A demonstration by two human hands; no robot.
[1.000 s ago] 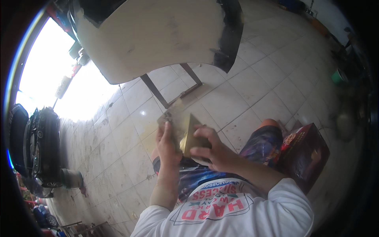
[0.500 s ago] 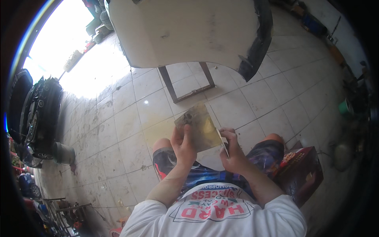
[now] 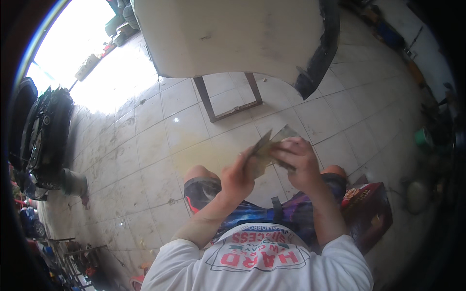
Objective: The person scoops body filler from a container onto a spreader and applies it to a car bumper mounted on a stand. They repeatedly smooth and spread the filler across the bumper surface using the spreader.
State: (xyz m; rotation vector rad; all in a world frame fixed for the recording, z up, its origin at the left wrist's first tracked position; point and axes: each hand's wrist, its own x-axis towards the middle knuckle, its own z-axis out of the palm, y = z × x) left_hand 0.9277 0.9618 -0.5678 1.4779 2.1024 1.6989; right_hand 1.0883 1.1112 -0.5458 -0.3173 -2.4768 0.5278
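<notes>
Above my lap, my left hand (image 3: pixel 238 178) is closed on a smeared, yellowish flat plate (image 3: pixel 258 164), now tilted steeply with one dark edge upward. My right hand (image 3: pixel 299 157) is closed round a thin flat scraper (image 3: pixel 287 131), whose corner shows beyond the fingers. The two pieces lie close together, and some blur hides whether they touch. In front of me stands a large pale curved panel (image 3: pixel 228 41) with a dark right edge and a few grey marks.
Under the panel is a brown stand frame (image 3: pixel 236 112) on the tiled floor (image 3: pixel 145 169). A dark red box (image 3: pixel 371 213) stands by my right leg. To the left are a whitish bucket (image 3: pixel 74 183) and a dark car part (image 3: pixel 48 138); a green container (image 3: pixel 424 137) stands far right.
The plate has turned from facing up to nearly edge-on. My right hand has risen from the plate's right edge to its upper side, with the scraper. My left hand has shifted slightly right.
</notes>
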